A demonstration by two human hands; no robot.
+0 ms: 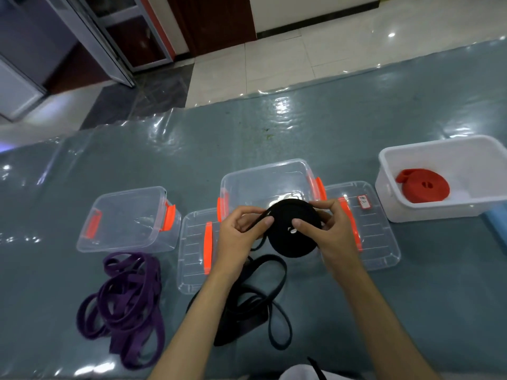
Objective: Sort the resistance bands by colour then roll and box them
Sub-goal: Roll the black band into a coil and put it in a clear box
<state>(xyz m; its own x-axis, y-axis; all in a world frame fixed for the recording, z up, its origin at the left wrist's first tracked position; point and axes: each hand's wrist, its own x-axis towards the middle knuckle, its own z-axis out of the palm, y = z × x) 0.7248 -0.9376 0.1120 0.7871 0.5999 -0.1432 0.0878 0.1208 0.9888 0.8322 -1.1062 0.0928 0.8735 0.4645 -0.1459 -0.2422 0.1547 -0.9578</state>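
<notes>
Red roll (424, 188) already boxed in white tub (439, 149) near worktop's right edge. Black roll (295, 229) pinched in left hand (241, 231) and right hand (326, 229), mid-winding, tail trailing. Purple bands (126, 303) loose near front-left edge, unrolled.

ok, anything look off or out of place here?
Nothing damaged or spilled. The left clear box sits tilted, its far side raised. The purple bands lie in a loose tangle, unrolled.
</notes>
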